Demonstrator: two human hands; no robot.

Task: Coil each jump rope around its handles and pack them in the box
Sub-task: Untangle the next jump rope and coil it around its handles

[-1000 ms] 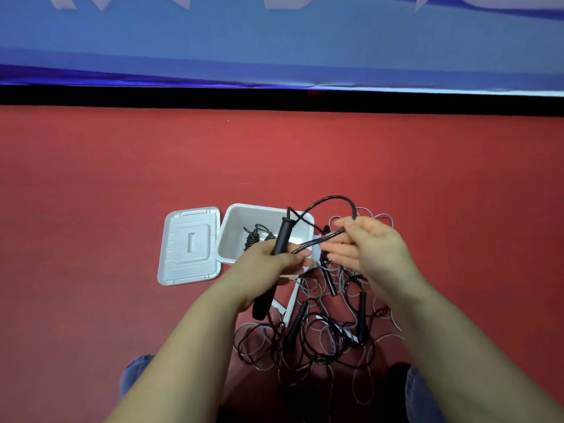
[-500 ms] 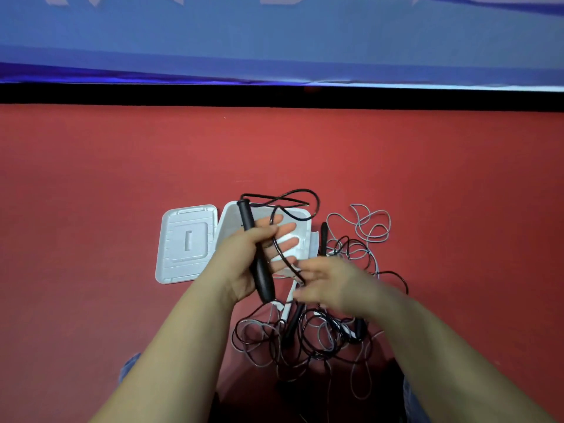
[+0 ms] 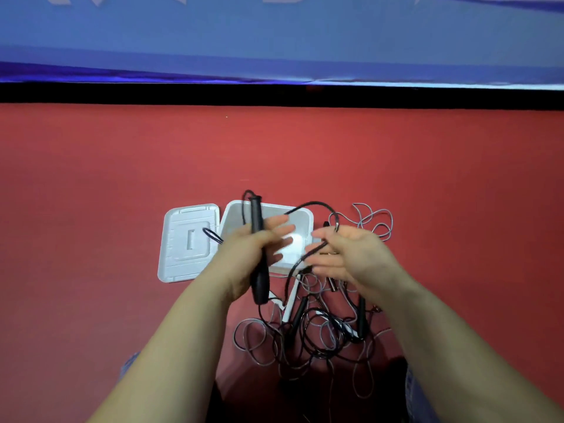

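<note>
My left hand [image 3: 247, 254] holds a pair of black jump-rope handles [image 3: 258, 239] upright over the white box [image 3: 305, 215], fingers partly stretched out. From the handles' top a black cord [image 3: 314, 203] arcs right to my right hand [image 3: 351, 257], which pinches it near the thumb while the cord runs down across the palm. A second loop of the cord sticks out left of my left wrist. Below my hands a tangle of black and grey jump ropes [image 3: 320, 331] with several black handles lies on the red floor.
The box's white lid [image 3: 189, 242] lies flat just left of the box. Grey cord loops [image 3: 372, 221] spread to the right of the box. A black strip and blue wall [image 3: 274, 41] border the red floor [image 3: 91, 193] at the back. My knees show at the bottom.
My right hand has risen from low near the pile to beside the box, pulling the black cord up and right. The left hand keeps the handles, now more upright.
</note>
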